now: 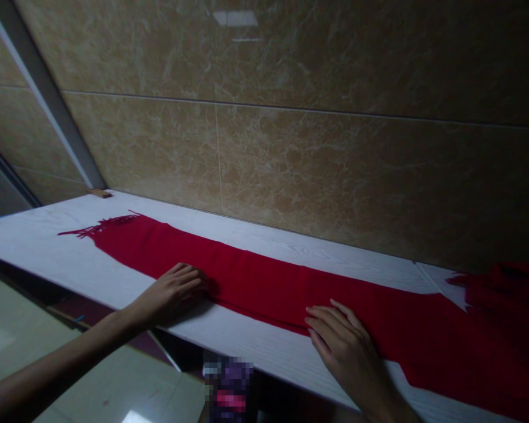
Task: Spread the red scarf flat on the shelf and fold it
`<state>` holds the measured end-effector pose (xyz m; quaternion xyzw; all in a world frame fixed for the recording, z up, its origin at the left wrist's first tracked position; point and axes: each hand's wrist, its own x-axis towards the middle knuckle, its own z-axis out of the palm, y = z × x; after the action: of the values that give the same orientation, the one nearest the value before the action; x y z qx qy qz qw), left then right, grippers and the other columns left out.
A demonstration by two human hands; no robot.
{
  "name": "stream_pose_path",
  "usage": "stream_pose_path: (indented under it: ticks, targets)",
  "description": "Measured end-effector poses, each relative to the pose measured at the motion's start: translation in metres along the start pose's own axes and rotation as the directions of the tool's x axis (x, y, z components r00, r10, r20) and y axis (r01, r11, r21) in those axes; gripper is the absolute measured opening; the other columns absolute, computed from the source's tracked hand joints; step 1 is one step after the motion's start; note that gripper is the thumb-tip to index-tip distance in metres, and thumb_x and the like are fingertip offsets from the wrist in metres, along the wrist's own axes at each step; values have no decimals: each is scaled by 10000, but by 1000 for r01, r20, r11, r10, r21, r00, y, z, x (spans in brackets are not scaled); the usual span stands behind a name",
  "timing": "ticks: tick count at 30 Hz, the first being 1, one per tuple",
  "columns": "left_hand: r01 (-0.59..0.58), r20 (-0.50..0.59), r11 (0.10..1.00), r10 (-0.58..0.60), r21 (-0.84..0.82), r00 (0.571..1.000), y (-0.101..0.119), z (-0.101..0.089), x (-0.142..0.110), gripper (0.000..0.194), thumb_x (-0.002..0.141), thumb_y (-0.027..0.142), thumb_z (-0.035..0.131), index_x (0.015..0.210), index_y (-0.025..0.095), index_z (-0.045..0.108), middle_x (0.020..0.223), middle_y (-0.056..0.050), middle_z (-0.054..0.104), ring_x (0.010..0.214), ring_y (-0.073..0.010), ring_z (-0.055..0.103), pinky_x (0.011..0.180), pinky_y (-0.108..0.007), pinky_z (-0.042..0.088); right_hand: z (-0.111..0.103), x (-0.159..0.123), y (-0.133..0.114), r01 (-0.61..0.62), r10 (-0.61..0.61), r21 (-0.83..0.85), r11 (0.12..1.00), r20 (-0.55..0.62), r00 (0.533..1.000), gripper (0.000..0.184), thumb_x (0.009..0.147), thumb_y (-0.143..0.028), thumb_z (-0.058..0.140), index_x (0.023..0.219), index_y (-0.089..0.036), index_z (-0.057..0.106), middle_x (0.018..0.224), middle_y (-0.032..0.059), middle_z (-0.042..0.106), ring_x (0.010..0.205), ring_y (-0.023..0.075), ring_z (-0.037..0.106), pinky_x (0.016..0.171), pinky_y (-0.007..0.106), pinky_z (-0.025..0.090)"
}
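A long red fringed scarf (255, 276) lies lengthwise along a white tabletop (264, 341), its fringe spread at the far left end. Along its near edge, layers of cloth show as a fold. My left hand (183, 288) is at that edge, left of the middle, with fingers bent together on the cloth; its fingertips are partly hidden. Farther right, my right hand (341, 338) pinches the same edge between thumb and fingers, the outermost finger held apart. Toward the right the cloth widens.
More bunched red cloth (506, 288) is heaped at the right end. A marbled tile wall (282, 164) rises behind the table. A small brown block (100, 192) sits at the far left corner. Below the near edge are a shelf and a blurred-out patch (229, 388).
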<state>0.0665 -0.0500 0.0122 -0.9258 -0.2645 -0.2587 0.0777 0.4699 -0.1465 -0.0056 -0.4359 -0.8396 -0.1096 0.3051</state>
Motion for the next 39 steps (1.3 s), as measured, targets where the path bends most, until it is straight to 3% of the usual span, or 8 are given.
stream_pose_path:
  ticks: [4, 14, 18, 21, 25, 30, 33, 39]
  targets:
    - [-60, -31, 998, 60, -2, 998, -1, 1, 0, 283, 1112, 209, 437, 1115, 197, 720, 978, -51, 748, 862, -161, 665, 817, -270, 487, -1, 3, -1, 38, -37, 7, 999, -43, 998, 257, 967, -10, 509, 983, -219, 658, 909, 0, 711, 834, 199, 643, 983, 418, 422]
    - [-103, 93, 993, 108, -57, 990, -5, -9, 3, 290, 1113, 220, 456, 1193, 188, 733, 1024, -78, 766, 907, -175, 688, 855, -275, 548, -4, 3, 9, 63, -76, 151, 987, 84, 994, 304, 873, 54, 542, 940, -224, 649, 896, 5, 647, 834, 206, 586, 813, 369, 420]
    - [-53, 136, 989, 72, -138, 988, -1, -13, 7, 252, 1079, 230, 504, 1155, 212, 744, 1062, -71, 769, 932, -179, 695, 856, -275, 544, -16, 0, 7, -19, -27, 257, 966, 175, 984, 279, 901, 13, 586, 976, -239, 680, 929, 0, 673, 882, 207, 609, 816, 366, 431]
    - [78, 211, 982, -41, -170, 977, -2, -24, 14, 300, 1065, 311, 500, 942, 208, 754, 889, -56, 737, 801, -177, 663, 771, -279, 526, -32, 3, 15, -107, 29, 319, 942, 239, 970, 140, 992, -137, 613, 941, -250, 677, 915, -7, 686, 879, 195, 624, 824, 357, 450]
    - [321, 183, 939, -297, -120, 937, -31, -32, 41, 492, 1070, 485, 414, 784, 188, 681, 753, -53, 652, 705, -182, 614, 680, -282, 485, -45, 21, 63, -232, 198, 259, 938, 149, 969, 264, 1079, -343, 494, 916, -257, 682, 938, 21, 715, 893, 205, 657, 877, 374, 473]
    - [530, 264, 845, -496, -73, 827, -94, 0, 75, 422, 970, 488, 449, 1050, 189, 737, 1093, -115, 744, 977, -248, 700, 871, -328, 541, -25, 44, 131, -395, 377, 114, 912, 148, 914, 393, 1016, -412, 344, 973, -231, 690, 1041, 121, 749, 1001, 260, 702, 914, 401, 516]
    - [613, 269, 790, -590, -3, 761, -120, 20, 80, 447, 949, 496, 417, 995, 196, 745, 1095, -120, 752, 983, -260, 710, 887, -334, 544, -8, 46, 146, -425, 414, 43, 904, 155, 897, 384, 986, -429, 352, 865, -247, 668, 959, 124, 759, 930, 284, 712, 848, 410, 517]
    - [642, 230, 758, -650, 115, 725, -139, 28, 77, 405, 931, 500, 384, 713, 220, 578, 855, -117, 679, 806, -276, 665, 796, -378, 511, 7, 39, 149, -483, 483, -45, 875, 165, 860, 470, 1009, -502, 330, 649, -281, 536, 683, 76, 693, 667, 252, 648, 685, 353, 446]
